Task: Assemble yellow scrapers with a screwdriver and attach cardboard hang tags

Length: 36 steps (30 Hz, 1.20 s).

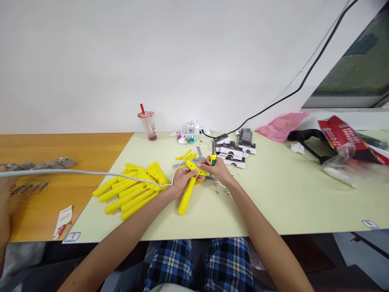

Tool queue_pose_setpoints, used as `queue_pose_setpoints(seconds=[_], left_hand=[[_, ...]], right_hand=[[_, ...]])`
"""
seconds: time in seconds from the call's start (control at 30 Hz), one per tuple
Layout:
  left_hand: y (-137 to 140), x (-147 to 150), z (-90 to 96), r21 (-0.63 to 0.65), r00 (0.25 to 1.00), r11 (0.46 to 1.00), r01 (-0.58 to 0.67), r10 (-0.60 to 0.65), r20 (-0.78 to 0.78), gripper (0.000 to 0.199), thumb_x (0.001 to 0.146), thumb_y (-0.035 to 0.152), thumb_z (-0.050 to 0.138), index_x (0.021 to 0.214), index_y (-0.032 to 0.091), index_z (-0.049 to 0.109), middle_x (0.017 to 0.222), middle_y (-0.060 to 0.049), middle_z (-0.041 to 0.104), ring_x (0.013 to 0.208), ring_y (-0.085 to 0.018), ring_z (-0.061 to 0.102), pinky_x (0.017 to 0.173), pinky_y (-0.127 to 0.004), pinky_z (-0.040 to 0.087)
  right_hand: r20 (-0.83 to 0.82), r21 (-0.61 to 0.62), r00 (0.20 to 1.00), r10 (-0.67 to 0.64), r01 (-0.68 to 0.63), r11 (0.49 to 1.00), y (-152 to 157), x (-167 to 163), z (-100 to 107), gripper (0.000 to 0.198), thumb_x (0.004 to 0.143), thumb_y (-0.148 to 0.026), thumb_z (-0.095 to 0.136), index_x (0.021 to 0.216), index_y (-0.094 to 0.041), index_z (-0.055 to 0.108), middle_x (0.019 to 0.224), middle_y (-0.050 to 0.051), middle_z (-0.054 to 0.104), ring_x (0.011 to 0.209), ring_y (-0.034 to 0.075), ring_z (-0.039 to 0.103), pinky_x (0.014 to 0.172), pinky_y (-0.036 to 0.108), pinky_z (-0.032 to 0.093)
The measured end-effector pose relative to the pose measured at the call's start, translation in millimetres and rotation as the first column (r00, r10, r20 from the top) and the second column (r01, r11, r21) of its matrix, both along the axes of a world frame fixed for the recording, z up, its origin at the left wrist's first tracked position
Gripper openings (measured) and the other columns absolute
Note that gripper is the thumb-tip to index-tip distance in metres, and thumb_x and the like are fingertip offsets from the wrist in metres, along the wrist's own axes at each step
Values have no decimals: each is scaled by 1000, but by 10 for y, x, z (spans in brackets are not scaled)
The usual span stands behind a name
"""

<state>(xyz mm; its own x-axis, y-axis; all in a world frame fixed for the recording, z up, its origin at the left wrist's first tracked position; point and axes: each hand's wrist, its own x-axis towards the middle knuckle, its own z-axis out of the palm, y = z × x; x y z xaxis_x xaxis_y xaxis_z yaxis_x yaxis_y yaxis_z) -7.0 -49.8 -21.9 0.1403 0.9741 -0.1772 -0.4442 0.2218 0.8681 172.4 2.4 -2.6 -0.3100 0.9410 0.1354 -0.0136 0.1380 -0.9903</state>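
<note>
My left hand (181,180) is closed around a yellow plastic handle (187,195) with a wide head, its round grip pointing down toward the table's front edge. In my right hand (219,170) is a screwdriver (213,159) with a green and yellow grip, its shaft pointing up, away from the handle. The right fingertips reach the handle's head, and whether they pinch a small part there is hidden. Flat metal strips (199,152) lie just behind the hands. Small screws (216,191) are scattered to the right of the handle. A pile of similar yellow handles (133,190) lies left of my left hand.
A cup with a red straw (148,126) stands by the wall near a power strip (191,128). Black and white boxes (232,152) are stacked behind my right hand. A white cable (91,173) crosses my left forearm. Bags (346,142) lie right; another person's arm (4,211) is far left.
</note>
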Motion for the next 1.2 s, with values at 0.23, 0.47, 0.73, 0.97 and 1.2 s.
queue_pose_setpoints(seconds=[0.23,0.47,0.73,0.97,1.2], left_hand=[[-20,-18,18,37,999,999,15,-13,-50,41,71,33,99,96,8,79,85,-15,82,81,-28,83,87,-39,69],[-54,-19,61,73,998,996,54,-51,-39,49,62,41,103,92,9,80,86,-13,82,78,-27,82,84,-39,69],[-67,-16,115,91,998,994,61,-59,-25,51,60,40,104,92,8,80,82,-13,81,75,-28,81,81,-39,68],[-116,-4,239,109,998,993,35,-41,53,44,60,31,103,92,10,80,94,-15,82,92,-32,82,90,-44,67],[-101,-34,299,121,995,991,-49,38,90,46,62,37,103,91,10,80,93,-14,83,90,-29,81,88,-39,65]], right_hand=[[-79,-46,997,13,-17,999,-5,-26,-24,68,61,-49,101,66,-24,38,90,6,79,90,24,70,88,38,53],[-149,-70,989,18,-29,997,-26,-55,-7,69,60,-51,102,66,-24,39,90,5,79,84,21,68,85,36,52],[-191,-85,981,33,-50,995,-49,-76,12,70,58,-56,102,67,-24,41,83,1,73,82,20,66,79,34,54],[-259,-137,965,50,-88,987,-103,-47,99,65,66,-72,93,69,-26,47,86,6,75,97,30,72,73,38,55],[-296,-55,952,73,-93,994,-100,-29,143,68,63,-61,98,67,-24,41,105,8,77,85,22,68,66,34,51]])
